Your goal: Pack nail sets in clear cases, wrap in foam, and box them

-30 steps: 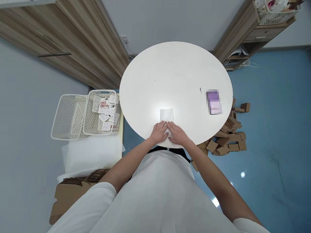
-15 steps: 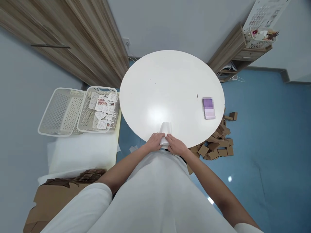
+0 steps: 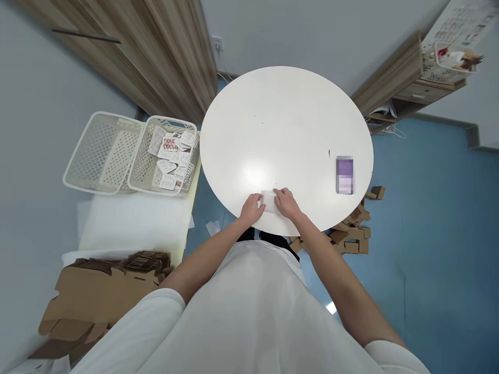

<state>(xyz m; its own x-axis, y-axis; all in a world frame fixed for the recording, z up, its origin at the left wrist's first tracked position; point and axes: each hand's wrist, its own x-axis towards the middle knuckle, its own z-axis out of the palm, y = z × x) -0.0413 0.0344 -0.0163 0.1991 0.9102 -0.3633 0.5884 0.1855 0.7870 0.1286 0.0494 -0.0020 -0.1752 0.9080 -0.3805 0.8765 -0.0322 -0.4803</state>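
A small folded white sheet (image 3: 270,201), paper or thin foam, lies near the front edge of the round white table (image 3: 288,114). My left hand (image 3: 251,210) grips its left side, thumb and fingers closed about the edge. On the other side my right hand (image 3: 287,203) has its bent fingers on the top right corner. Whether anything is wrapped inside the sheet cannot be seen. Further right on the table lies a purple and white item (image 3: 345,175), blurred out by pixels.
At left, a plastic basket (image 3: 134,179) of printed cards stands beside another white basket (image 3: 70,174). Below them are white sheets (image 3: 132,221) and flattened cardboard (image 3: 105,293). Small brown boxes (image 3: 353,234) lie on the floor at right. A wooden cabinet (image 3: 405,72) stands behind.
The white sheet has moved away from my body onto the table and now looks shorter and folded. My hands have moved forward with it and further apart. The view has shifted slightly.
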